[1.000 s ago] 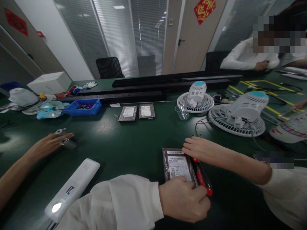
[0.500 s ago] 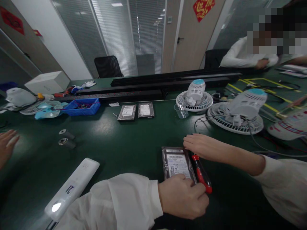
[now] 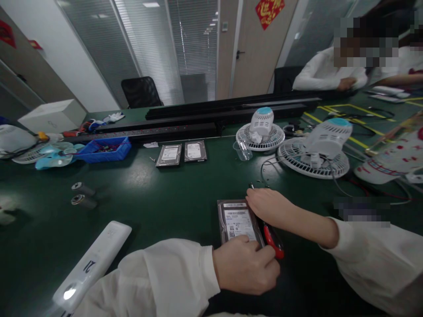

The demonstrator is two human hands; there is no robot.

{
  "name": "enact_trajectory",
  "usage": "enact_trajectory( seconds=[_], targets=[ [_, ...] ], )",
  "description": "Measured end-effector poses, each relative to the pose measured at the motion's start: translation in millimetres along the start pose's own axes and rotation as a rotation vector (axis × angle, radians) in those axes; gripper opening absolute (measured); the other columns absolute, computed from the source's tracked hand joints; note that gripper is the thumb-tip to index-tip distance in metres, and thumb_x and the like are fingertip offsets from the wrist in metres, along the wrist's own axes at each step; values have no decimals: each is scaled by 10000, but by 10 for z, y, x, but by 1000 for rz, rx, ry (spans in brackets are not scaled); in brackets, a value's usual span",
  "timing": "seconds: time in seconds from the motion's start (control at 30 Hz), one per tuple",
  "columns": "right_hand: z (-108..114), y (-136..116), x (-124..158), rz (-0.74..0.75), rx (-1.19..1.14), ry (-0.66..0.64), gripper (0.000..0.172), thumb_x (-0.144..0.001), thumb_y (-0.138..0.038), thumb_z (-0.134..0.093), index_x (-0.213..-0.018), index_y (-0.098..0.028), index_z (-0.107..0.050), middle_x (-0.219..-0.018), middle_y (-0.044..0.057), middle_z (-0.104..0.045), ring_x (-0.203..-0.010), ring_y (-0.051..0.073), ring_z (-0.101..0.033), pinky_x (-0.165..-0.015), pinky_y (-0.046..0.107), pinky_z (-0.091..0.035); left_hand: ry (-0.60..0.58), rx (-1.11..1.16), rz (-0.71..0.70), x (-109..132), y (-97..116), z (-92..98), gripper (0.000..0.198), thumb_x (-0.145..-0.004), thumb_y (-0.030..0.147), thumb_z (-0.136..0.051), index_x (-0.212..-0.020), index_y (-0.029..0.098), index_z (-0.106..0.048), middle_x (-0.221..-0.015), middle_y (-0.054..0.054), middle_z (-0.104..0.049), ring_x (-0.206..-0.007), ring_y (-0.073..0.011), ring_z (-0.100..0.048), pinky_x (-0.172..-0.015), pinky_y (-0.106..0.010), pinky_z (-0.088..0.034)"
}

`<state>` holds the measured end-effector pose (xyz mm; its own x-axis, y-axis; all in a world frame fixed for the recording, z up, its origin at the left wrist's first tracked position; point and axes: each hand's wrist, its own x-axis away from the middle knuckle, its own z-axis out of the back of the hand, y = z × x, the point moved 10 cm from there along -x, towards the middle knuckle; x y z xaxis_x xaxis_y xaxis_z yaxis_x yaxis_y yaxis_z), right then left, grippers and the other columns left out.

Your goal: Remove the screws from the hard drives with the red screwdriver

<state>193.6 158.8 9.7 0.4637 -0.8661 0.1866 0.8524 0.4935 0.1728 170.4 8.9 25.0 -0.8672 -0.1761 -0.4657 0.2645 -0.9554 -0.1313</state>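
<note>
A hard drive [image 3: 236, 220] with a white label lies flat on the green table in front of me. My left hand [image 3: 247, 266] is closed over its near edge, the fingertips mostly hidden beneath the knuckles. Along the drive's right side lies a screwdriver with a red and black handle [image 3: 273, 242]. My right hand [image 3: 267, 204] is on top of the screwdriver's front part, fingers curled around it at the drive's far right corner. The metal tip pokes out beyond those fingers.
Two more hard drives [image 3: 169, 155] lie farther back, near a blue bin [image 3: 105, 149]. White fan parts [image 3: 313, 154] and a clear cup [image 3: 243, 150] stand right of them. A white device marked 21 [image 3: 92, 264] and metal cylinders [image 3: 83, 201] are leftward. A person [image 3: 330, 75] sits across.
My right hand has come down over the front of the screwdriver, which now shows its tip past the fingers. My left hand stays on the drive. The view shifted slightly; another hand at far left withdrew.
</note>
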Motion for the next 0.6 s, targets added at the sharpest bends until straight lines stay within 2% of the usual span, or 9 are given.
enact_trajectory(
  seconds=[0.13,0.23,0.43,0.53,0.6],
  targets=[
    [-58,69,-13,-124,-4,-95,233,-1033,-299,-527,-1052,-114,-666,-913,45,-722,-779,139,-705,-719,312,-597,28,2,7,6,-2,26,233,-995,273,-521,-801,166,-591,-748,-14,-570,-547,-130,-587,-462,-308,-305],
    [-70,68,-5,-158,-4,-135,293,-996,-380,-607,-1131,-125,-658,-981,44,-710,-831,134,-695,-765,326,-612,57,-2,8,9,1,48,239,-992,278,-532,-785,170,-582,-736,-9,-560,-540,-132,-580,-459,-311,-303],
    [-73,47,-12,-122,-18,-122,298,-997,-370,-606,-1173,-132,-647,-1018,49,-707,-858,141,-696,-774,332,-615,-20,-10,-9,7,22,-34,244,-1001,302,-534,-803,172,-595,-741,-16,-569,-542,-139,-572,-465,-306,-307],
    [-60,31,-25,-62,-18,-72,245,-1004,-325,-595,-1136,-127,-653,-994,40,-712,-849,136,-698,-779,328,-610,5,-12,-6,6,15,-1,243,-1001,298,-530,-805,170,-595,-750,-15,-568,-545,-136,-574,-466,-308,-312],
    [-41,1,-31,-4,-19,-33,168,-1007,-232,-567,-1078,-105,-652,-967,55,-720,-828,141,-703,-766,314,-594,34,-13,6,7,2,32,240,-1000,289,-523,-806,167,-594,-757,-13,-566,-548,-132,-577,-470,-308,-317]
  ],
)
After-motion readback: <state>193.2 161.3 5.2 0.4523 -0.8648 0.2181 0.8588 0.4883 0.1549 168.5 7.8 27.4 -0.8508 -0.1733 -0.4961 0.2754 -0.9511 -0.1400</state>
